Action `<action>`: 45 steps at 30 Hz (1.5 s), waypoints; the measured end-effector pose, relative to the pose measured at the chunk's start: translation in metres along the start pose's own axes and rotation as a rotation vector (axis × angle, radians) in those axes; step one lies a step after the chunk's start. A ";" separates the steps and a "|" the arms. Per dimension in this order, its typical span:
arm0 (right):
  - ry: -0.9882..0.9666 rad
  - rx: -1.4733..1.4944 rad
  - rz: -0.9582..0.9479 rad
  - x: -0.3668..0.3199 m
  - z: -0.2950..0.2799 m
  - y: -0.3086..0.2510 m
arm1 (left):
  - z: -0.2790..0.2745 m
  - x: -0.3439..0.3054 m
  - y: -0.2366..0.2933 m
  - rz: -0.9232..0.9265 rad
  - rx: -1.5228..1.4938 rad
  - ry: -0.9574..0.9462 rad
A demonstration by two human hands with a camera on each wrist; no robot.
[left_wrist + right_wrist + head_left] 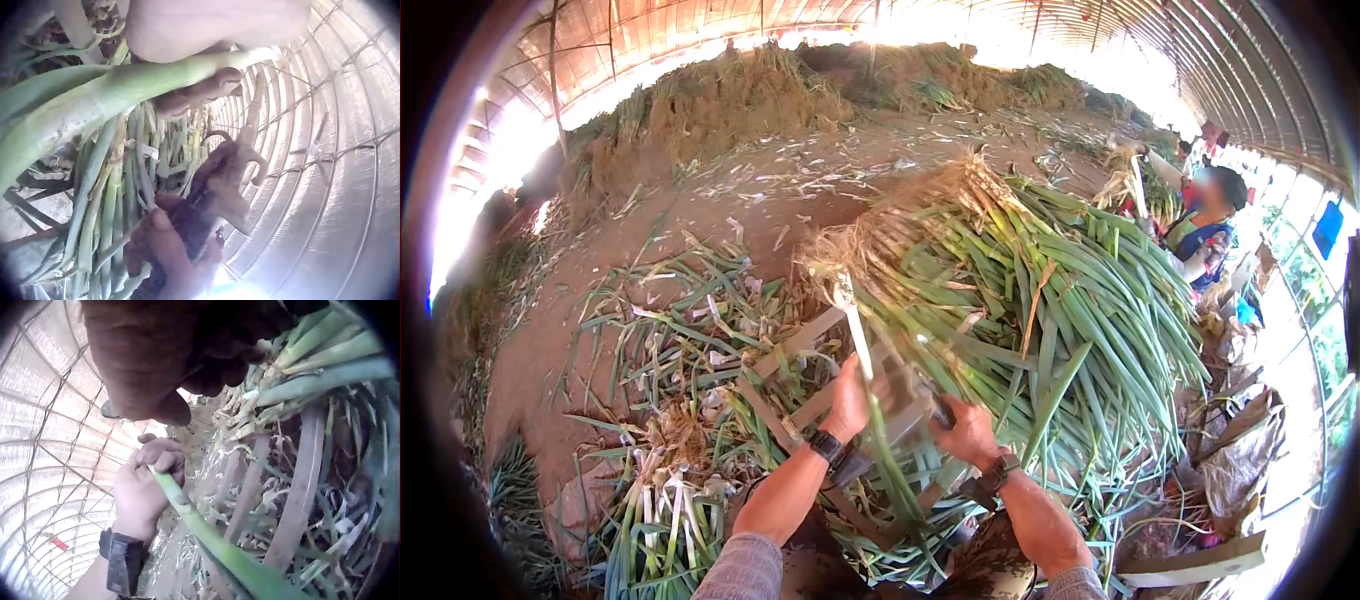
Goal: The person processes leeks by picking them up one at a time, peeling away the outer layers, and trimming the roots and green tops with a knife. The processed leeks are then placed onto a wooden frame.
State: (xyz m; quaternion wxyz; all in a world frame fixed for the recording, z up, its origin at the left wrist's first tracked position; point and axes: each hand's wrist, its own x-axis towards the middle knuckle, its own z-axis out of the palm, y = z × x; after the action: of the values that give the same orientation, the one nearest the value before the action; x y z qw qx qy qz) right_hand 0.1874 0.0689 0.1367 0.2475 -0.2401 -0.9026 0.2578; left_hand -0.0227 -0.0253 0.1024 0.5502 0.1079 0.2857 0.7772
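My left hand [850, 402] grips a long green onion [858, 335] around its pale stem, roots upward and green leaves trailing down between my legs. To the right, my right hand [970, 435] holds a dark gun-shaped tool [209, 181] with a narrow nozzle, partly hidden by the fingers in the head view. In the right wrist view, the left fingers [164, 456] wrap the stem. A large heap of unpeeled green onions [1060, 270] lies just beyond my right hand, roots toward the far left.
Wooden slats [810, 405] stand in front of me under the heap. Peeled green onions [670, 515] lie at lower left, with leaf scraps [700, 310] around. Another person [1205, 225] sits at right, near crumpled sacking [1245, 450]. More onions are piled along the far wall [740, 90].
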 end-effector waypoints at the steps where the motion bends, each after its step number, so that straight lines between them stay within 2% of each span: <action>1: 0.027 0.014 -0.030 0.002 -0.001 -0.001 | -0.002 0.002 -0.003 0.019 0.019 0.064; 3: -0.003 -0.007 -0.024 0.005 -0.002 -0.004 | -0.001 0.004 -0.003 0.037 0.035 0.122; 5: -0.032 -0.028 -0.002 0.003 -0.003 -0.004 | 0.001 -0.004 0.000 -0.053 0.058 -0.006; 10: 0.024 -0.007 0.017 0.007 -0.003 -0.003 | -0.003 -0.002 -0.001 -0.024 0.022 -0.134; 11: 0.031 -0.010 0.020 0.007 -0.004 -0.003 | -0.004 -0.002 0.000 -0.031 0.026 -0.213; 14: 0.044 -0.006 0.026 0.013 -0.006 -0.004 | 0.009 -0.006 0.000 -0.035 0.105 -0.229; 16: -0.007 -0.020 0.038 0.014 -0.006 -0.005 | 0.009 -0.006 -0.004 -0.060 0.037 -0.286; 21: 0.040 0.012 -0.002 0.012 -0.003 -0.005 | 0.010 -0.008 -0.001 -0.069 0.103 -0.271; 23: 0.069 0.009 0.003 0.009 0.000 0.004 | 0.010 -0.008 0.000 -0.112 0.060 -0.143; 25: -0.110 0.035 -0.019 0.006 -0.004 0.008 | 0.008 -0.007 0.009 -0.019 0.150 0.034; 27: -0.122 0.014 -0.066 0.000 -0.011 0.006 | 0.013 -0.011 0.028 0.214 0.193 0.193; 29: -0.297 0.061 -0.112 -0.009 -0.009 0.011 | 0.000 -0.012 0.053 0.397 0.168 0.371; 30: -0.310 0.050 -0.203 -0.012 -0.001 0.020 | -0.016 -0.014 0.078 0.502 0.194 0.447; 31: -0.303 0.047 -0.201 -0.015 0.006 0.025 | -0.010 -0.024 0.105 0.553 0.134 0.513; 33: -0.499 0.057 -0.197 -0.020 0.014 0.033 | -0.017 -0.043 0.166 0.702 0.089 0.577; 36: -0.497 0.078 -0.173 -0.022 0.007 0.033 | -0.022 -0.090 0.246 1.066 0.512 0.734; 38: -0.475 0.090 -0.158 -0.023 0.006 0.038 | -0.081 -0.125 0.331 1.159 0.777 0.854; 40: -0.431 0.098 -0.152 -0.022 0.009 0.047 | -0.128 -0.167 0.386 1.120 0.901 0.900; 43: -0.390 0.198 -0.189 -0.023 0.018 0.062 | -0.156 -0.243 0.405 1.313 1.877 1.058; 44: -0.392 0.202 -0.191 -0.024 0.018 0.062 | -0.154 -0.274 0.391 1.076 1.883 1.113; 45: -0.396 0.191 -0.167 -0.023 0.014 0.059 | -0.194 -0.301 0.380 0.866 1.971 1.203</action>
State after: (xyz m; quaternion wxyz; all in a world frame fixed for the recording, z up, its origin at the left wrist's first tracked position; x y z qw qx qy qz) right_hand 0.2152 0.0954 0.0841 0.1077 -0.0849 -0.9217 0.3629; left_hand -0.3057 -0.4523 0.2025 -0.2882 0.1874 0.8982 0.2742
